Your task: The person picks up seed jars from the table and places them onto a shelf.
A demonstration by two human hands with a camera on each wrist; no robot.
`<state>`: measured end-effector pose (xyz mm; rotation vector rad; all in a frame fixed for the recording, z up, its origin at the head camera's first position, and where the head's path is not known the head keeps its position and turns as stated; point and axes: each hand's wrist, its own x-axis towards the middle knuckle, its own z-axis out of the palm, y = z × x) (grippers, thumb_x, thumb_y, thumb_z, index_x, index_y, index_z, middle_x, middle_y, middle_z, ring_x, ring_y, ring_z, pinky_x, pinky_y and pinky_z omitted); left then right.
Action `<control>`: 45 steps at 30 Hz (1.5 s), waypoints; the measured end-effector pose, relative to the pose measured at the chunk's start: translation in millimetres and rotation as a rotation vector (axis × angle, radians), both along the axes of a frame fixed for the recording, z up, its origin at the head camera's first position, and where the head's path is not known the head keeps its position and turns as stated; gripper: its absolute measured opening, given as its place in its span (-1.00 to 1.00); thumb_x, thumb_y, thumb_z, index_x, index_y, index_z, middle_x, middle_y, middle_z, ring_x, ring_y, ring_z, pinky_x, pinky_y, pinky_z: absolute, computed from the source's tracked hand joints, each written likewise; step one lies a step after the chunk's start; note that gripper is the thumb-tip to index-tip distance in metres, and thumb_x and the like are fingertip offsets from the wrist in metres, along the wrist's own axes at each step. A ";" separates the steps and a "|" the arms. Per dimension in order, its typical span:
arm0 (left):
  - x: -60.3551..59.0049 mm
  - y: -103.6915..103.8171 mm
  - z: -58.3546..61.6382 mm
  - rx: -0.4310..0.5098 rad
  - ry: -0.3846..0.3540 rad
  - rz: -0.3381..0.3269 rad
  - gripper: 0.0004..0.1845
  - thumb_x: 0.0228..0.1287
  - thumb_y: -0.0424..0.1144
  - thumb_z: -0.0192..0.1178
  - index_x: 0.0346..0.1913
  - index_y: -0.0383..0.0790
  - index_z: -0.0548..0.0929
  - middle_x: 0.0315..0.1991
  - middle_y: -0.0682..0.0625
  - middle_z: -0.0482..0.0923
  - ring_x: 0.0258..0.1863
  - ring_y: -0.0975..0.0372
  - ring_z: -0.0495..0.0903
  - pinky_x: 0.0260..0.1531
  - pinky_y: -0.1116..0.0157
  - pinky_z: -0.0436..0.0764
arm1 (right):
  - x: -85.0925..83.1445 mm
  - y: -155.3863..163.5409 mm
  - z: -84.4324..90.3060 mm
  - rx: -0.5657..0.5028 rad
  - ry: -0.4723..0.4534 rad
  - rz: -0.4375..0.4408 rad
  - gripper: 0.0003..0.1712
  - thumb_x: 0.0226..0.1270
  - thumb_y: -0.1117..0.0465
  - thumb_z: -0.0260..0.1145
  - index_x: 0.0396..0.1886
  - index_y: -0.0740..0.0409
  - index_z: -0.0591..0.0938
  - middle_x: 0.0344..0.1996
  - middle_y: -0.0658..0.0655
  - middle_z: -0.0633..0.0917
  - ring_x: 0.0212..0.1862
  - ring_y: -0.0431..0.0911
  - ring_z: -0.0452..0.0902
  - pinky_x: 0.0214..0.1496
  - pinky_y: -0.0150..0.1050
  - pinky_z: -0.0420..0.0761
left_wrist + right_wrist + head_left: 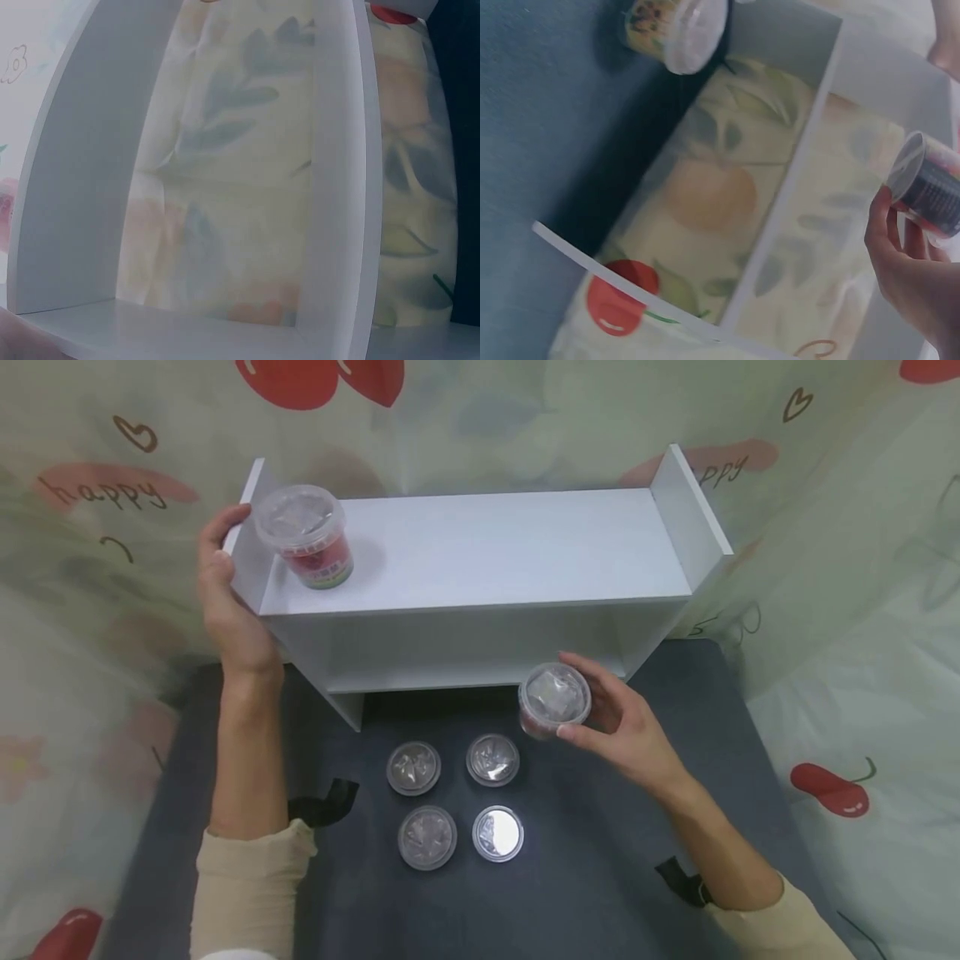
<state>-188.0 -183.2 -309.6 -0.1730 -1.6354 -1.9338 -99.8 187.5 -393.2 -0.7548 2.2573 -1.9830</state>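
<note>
Two hands are working at once. The right hand [626, 727] is curling its fingers and thumb around a lidded plastic cup [553, 699], gripping it by the sides and holding it just in front of the lower opening of the white shelf [480, 552]; the right wrist view is showing the same cup [926, 184] pinched near its rim. The left hand [228, 602] is resting against the left side panel of the shelf with fairly straight fingers, thumb over the panel's top edge, bracing it and gripping nothing else. A second cup [306, 535] with a red and green label is standing upright on the top board, just beside that hand.

Judging from the pose, the held cup is heading for the shelf, so keeping it level and clearing the board edge before letting go would serve well, with the left hand steadying the frame so it is not shifting.

Four more cups [453, 802] are sitting in a square on the dark mat [600, 877], near the right hand but apart from it. Printed plastic sheeting [862, 610] is hanging around the scene.
</note>
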 end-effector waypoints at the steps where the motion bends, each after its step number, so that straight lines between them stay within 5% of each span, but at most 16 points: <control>1: 0.1 -0.4 -0.2 0.002 0.000 0.000 -0.46 0.30 -0.21 -0.37 0.19 -0.10 0.53 0.21 -0.08 0.44 0.23 0.10 0.38 0.17 0.25 0.29 | -0.8 -0.7 3.5 -0.006 0.008 0.005 -0.12 0.16 0.53 0.40 0.47 0.22 0.29 0.27 0.24 0.48 0.23 -0.04 0.48 0.22 -0.32 0.48; 20: 1.1 -0.1 1.2 0.049 -0.006 -0.004 -0.45 0.26 -0.23 -0.35 0.18 -0.11 0.55 0.18 -0.11 0.46 0.19 0.10 0.42 0.12 0.25 0.34 | -18.1 -10.0 71.7 -0.057 0.174 0.059 -0.13 0.08 0.67 0.26 0.45 0.32 0.31 0.31 0.26 0.43 0.27 0.06 0.37 0.36 -0.29 0.34; 45: -2.4 0.4 -0.6 0.070 0.026 -0.015 -0.47 0.28 -0.22 -0.35 0.16 -0.16 0.55 0.17 -0.13 0.44 0.18 0.08 0.41 0.12 0.28 0.36 | -66.4 -34.7 121.6 -0.101 0.125 0.076 -0.30 0.26 0.49 0.31 0.41 0.18 0.39 0.23 0.23 0.49 0.24 0.11 0.42 0.29 -0.23 0.43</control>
